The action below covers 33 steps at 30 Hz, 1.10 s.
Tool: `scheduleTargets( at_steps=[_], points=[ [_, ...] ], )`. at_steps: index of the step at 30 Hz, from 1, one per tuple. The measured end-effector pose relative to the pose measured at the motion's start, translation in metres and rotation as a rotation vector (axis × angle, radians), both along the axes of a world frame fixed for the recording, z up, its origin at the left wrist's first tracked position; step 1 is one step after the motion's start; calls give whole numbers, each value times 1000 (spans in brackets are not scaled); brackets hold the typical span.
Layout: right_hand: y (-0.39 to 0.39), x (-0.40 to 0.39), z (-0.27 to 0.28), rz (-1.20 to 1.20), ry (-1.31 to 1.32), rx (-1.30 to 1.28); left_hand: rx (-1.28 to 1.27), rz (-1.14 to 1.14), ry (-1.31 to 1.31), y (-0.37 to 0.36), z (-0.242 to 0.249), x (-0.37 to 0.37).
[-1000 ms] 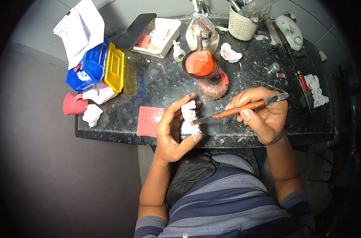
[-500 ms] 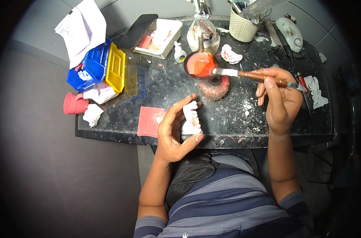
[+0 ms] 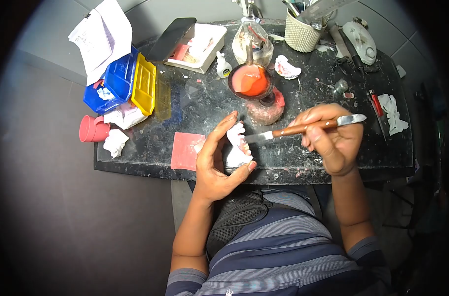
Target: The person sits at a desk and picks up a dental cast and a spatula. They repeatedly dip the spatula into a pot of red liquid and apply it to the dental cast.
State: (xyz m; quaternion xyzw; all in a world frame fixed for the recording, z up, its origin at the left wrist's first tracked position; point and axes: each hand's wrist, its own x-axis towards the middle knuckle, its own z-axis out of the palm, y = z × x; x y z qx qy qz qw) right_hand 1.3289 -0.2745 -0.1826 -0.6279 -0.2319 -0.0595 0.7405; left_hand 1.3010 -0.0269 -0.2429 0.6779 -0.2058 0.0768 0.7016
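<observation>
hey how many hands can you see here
2: the left hand around the white teeth model, and the right hand holding a knife to the model's right. No others show.

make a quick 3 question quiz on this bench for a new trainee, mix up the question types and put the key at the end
1. Multiple choice: what colour is the content of the dark round pan?
A) blue
B) pink to orange-red
C) green

2. True or false: going across the picture, the pink sheet lies between the pink mug and the white dental model.

3. Open: what does the right hand hold, and where is its blade?

Key:
1. B
2. True
3. A brown-handled spatula; its blade is at or close to the white dental model in the left hand, contact being unclear.
</observation>
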Motion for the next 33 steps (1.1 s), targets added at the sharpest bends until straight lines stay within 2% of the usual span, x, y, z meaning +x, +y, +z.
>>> scheduleTargets(
  at_steps=[2, 8, 11, 14, 18, 20, 23, 29, 32, 33],
  points=[
    [2, 0, -3, -9, -71, -109, -11, 4, 20, 0, 0, -1],
    [7, -1, -1, -27, 20, -92, -11, 0, 19, 0, 0, -1],
    [4, 4, -7, 34, -100, -89, -39, 0, 44, -1, 1, -1],
    [8, 0, -1, -29, -5, -80, -17, 1, 28, 0, 0, -1],
    [5, 1, -3, 37, -75, -88, -24, -1, 37, 0, 0, -1],
    [6, -1, 1, -18, 14, -98, -25, -3, 38, 0, 1, -2],
    [4, 3, -3, 22, -81, -107, -33, 0, 41, 0, 1, -2],
    [7, -2, 1, -25, 0, -84, -29, -5, 35, 0, 1, -2],
    [3, 1, -1, 50, -62, -78, -34, -7, 34, 0, 2, -1],
    [3, 1, -1, 1, -51, -27, -13, -5, 14, 1, 3, -1]
  ],
)
